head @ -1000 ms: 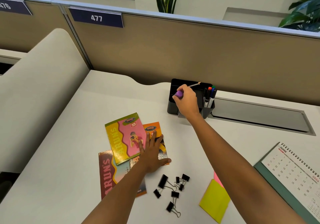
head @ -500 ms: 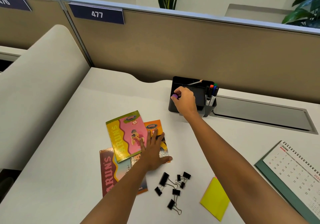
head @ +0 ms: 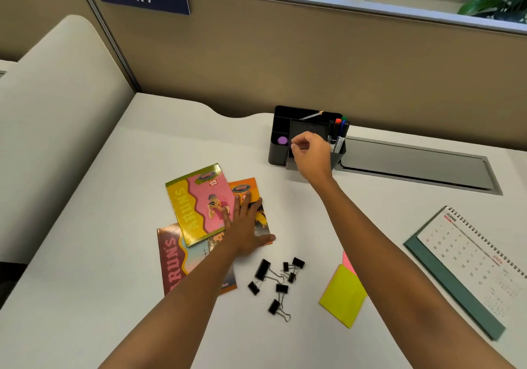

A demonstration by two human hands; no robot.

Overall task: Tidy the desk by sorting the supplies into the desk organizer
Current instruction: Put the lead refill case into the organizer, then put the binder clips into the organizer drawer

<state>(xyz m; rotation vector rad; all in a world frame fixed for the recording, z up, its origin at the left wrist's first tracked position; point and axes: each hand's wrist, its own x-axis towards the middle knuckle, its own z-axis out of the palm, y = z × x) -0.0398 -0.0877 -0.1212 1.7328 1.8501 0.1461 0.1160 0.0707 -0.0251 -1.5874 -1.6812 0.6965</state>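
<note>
The black desk organizer stands at the back of your tabletop. A purple round thing sits in its front left compartment, a pencil leans in a back compartment, and markers stand upright in its right-hand one. Your right hand hovers over the organizer's front, just right of the purple thing, its grip curled with fingertips together and nothing visibly pinched. Your left hand lies flat, fingers spread, on the booklets. Binder clips and sticky notes lie nearer you.

The right hand hides the desk organizer's front (calendar dates unreadable).
</note>
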